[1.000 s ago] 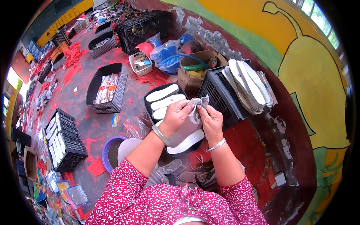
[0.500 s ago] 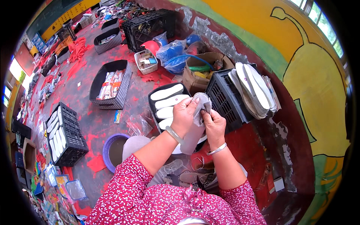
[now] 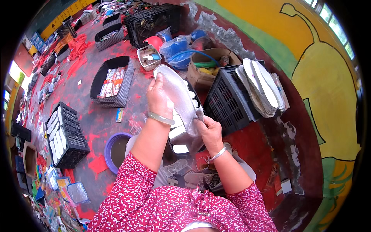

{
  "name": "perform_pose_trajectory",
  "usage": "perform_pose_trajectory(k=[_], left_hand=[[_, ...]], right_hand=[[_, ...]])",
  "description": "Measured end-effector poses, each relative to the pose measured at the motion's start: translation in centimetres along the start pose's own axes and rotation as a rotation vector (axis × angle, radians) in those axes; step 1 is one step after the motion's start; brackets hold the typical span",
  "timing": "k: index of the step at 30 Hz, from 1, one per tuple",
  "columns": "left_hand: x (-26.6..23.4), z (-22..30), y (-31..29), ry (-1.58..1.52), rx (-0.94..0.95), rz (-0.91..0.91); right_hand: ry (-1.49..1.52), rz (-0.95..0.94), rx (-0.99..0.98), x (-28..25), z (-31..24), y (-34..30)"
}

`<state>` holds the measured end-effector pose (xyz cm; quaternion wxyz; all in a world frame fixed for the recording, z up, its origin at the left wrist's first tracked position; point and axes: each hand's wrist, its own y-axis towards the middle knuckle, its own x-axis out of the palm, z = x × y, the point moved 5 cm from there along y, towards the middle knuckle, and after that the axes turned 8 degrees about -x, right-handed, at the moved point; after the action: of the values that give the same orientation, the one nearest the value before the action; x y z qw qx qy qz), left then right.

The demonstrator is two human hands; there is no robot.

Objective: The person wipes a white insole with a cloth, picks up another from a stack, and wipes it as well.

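Observation:
A pale grey-white insole (image 3: 178, 92) is held up in front of me, slanting from upper left to lower right. My left hand (image 3: 159, 99) is closed around its upper left edge, thumb on its face. At the insole's lower end, my right hand (image 3: 210, 134) pinches a soft grey cloth (image 3: 191, 140) that lies against the insole and hangs below it. Behind them, partly hidden, is a dark bin with several white insoles (image 3: 180, 149) in it.
A dark plastic crate (image 3: 228, 102) stands at right with a stack of insoles (image 3: 263, 87) on top. A purple basin (image 3: 109, 152) sits left of my knees. Further left is a black crate (image 3: 77, 147) of insoles; ahead stands a checked basket (image 3: 119, 96) of packets.
The insole has been turned and raised to the upper left with my left hand. My right hand has moved down and apart from the left, with the grey cloth at the lower end.

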<state>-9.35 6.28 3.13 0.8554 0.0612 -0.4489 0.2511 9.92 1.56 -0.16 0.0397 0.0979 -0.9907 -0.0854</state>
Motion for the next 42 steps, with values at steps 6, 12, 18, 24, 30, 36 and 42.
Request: perform_pose_trajectory(k=[6, 12, 18, 24, 30, 36, 42], left_hand=[[-2.3, 1.8, 2.1, -0.004, 0.062, -0.008], [-3.0, 1.0, 2.2, 0.04, 0.053, 0.056], [5.4, 2.3, -4.2, 1.272, 0.883, -0.531], [2.9, -6.7, -7.6, 1.829, -0.038, -1.248], [2.5, -6.8, -7.1, 1.614, -0.014, -1.258], [0.9, -6.1, -5.3, 1.323, -0.195, -1.084], [3.1, -3.5, -4.7, 0.608, -0.598, -0.756]], right_hand=[[0.084, -0.067, 0.107, 0.0, 0.1, -0.7], [-0.045, 0.033, -0.11, -3.6, -0.8, 1.1], [-1.0, -0.338, -0.646, -4.9, -9.2, 1.0], [-1.045, -0.512, -0.703, -3.8, -7.7, 0.7], [-0.982, -0.459, -0.705, -4.2, -8.5, 0.6], [-0.974, -0.32, -0.665, -7.8, -8.8, 1.7], [0.551, 0.113, -0.223, -16.4, -7.3, 3.4]])
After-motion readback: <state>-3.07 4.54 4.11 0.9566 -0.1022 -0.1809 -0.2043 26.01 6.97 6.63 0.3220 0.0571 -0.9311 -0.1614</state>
